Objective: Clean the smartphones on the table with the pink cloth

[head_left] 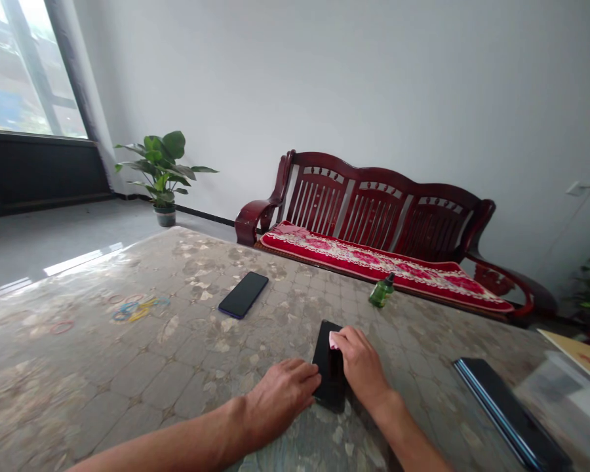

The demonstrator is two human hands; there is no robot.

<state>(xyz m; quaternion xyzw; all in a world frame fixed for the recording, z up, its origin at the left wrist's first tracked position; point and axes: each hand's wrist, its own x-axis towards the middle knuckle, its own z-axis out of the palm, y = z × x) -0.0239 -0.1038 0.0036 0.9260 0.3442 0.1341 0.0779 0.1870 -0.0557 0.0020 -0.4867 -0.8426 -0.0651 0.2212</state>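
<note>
A black smartphone (329, 377) lies flat on the table, its dark screen facing up. My left hand (286, 393) steadies it, fingers bent and pressed against the left edge. Pinched in my right hand (361, 359) is a small pale pink cloth (333, 340), touching the upper part of the screen. The cloth's far side is hidden by my fingers, so I cannot tell its full size. Farther back on the left, a second smartphone (244, 295) rests face up, apart from both hands. Behind my right hand stands a small green bottle (381, 291) with a dark cap.
Coloured rubber bands (136, 309) lie loosely at the table's left. At right are a long dark glossy case (511, 410) and a clear plastic box (565, 393). Beyond the patterned table (147, 373) stand a red wooden bench (373, 203) and a potted plant (164, 177).
</note>
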